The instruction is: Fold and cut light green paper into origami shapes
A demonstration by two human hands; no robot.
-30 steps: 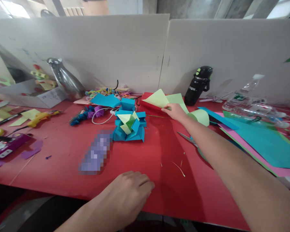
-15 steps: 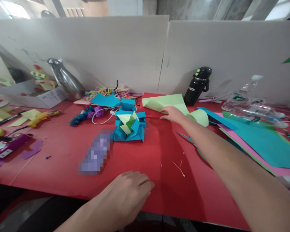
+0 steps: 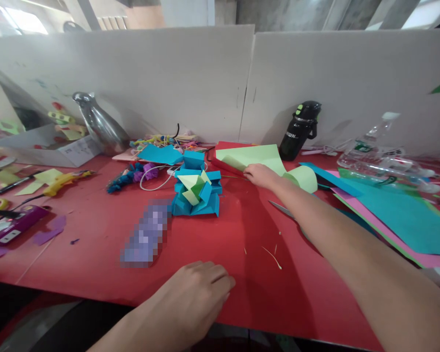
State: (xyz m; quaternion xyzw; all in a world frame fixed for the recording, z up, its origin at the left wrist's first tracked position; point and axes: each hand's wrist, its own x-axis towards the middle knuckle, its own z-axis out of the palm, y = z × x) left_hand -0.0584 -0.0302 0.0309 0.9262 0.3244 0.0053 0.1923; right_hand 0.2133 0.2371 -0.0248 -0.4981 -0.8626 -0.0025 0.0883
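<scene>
My right hand reaches to the back of the table, fingers pinched on the near edge of a red sheet of paper. That edge is lifted a little. A light green sheet lies over the red one, its right end curling near my wrist. Close to the table's front edge rests my left hand, loosely curled, with nothing visible in it. Between the hands and further left stands a folded blue paper piece with pale yellow and green folds in its middle. Scissors lie partly under my right forearm.
A blurred purple item lies left of the blue piece. Blue and pink sheets, clear plastic bottles and a black bottle are at the right. A steel jug, a box and a yellow glue gun are left.
My right hand has closed on the red sheet and raised its near edge, drawing it slightly out from under the green sheet. The left hand stays put.
</scene>
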